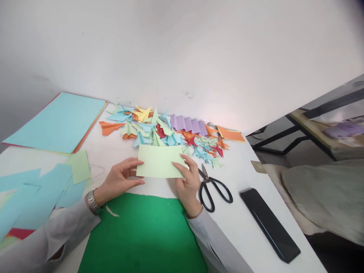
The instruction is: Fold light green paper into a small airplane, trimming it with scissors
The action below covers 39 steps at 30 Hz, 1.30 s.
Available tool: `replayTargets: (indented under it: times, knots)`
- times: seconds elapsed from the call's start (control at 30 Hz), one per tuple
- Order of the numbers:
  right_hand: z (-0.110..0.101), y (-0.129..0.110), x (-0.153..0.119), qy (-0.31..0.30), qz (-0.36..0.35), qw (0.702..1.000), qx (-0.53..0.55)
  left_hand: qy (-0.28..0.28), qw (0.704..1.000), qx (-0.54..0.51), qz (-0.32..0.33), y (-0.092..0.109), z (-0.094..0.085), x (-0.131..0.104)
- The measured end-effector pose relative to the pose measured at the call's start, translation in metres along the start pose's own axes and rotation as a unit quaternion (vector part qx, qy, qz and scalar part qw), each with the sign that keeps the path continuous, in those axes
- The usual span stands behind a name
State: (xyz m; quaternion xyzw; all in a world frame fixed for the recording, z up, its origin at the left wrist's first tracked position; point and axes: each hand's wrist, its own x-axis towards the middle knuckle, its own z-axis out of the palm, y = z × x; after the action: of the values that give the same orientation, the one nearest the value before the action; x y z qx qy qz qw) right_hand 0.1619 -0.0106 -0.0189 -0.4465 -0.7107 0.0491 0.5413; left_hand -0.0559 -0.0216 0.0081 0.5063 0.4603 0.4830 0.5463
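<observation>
Pale green and flat: holding up a small rectangular paper sheet (159,161), unfolded so far, just beyond a green rectangular mat (142,239). Touching its left edge with a narrowly open left hand (116,182), gripping its right end with the right hand (188,184). Facing a pile of multicoloured folded paper shapes (157,140), seemingly done; leaving black-handled metal scissors (207,179) lying nearby.

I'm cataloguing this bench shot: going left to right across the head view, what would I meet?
Large light blue sheet → left hand → pale green sheet → right hand → black-handled scissors → long black object.
</observation>
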Motion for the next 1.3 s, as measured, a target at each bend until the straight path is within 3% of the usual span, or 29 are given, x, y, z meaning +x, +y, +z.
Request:
replayTargets:
  times: [0.17, 0.33, 0.57, 0.8, 0.9, 1.0, 1.1, 1.23, 1.3]
  knots:
    - [-0.002, -0.003, 0.002, 0.011, -0.018, 0.999, -0.029, -0.010, 0.994, 0.077, 0.081, -0.008, -0.005, 0.002]
    - [-0.002, -0.004, 0.002, 0.056, 0.000, 0.997, -0.049, 0.036, 0.980, 0.148, 0.127, -0.004, -0.009, 0.003]
    - [0.000, -0.010, 0.001, 0.033, 0.079, 0.995, -0.048, 0.019, 0.990, 0.127, -0.055, 0.006, -0.004, -0.002]
    - [0.003, -0.006, 0.000, 0.046, 0.137, 0.989, -0.039, 0.008, 0.988, 0.114, -0.100, 0.006, -0.002, -0.002]
    - [0.000, -0.009, 0.002, 0.057, 0.076, 0.992, -0.084, 0.024, 0.990, 0.093, -0.105, 0.006, -0.001, 0.000]
    - [-0.002, -0.017, 0.002, -0.029, -0.043, 0.996, -0.078, 0.054, 0.991, 0.057, -0.108, 0.005, 0.000, 0.003]
    - [-0.002, -0.024, 0.000, -0.135, -0.154, 0.977, -0.053, 0.062, 0.990, 0.015, -0.123, 0.002, -0.001, 0.004]
    - [0.001, -0.022, -0.001, -0.194, -0.168, 0.966, -0.009, 0.033, 0.990, 0.055, -0.125, -0.005, -0.001, 0.003]
    - [0.003, -0.020, -0.001, -0.201, -0.140, 0.969, 0.017, 0.067, 0.987, 0.134, -0.065, -0.008, -0.001, 0.001]
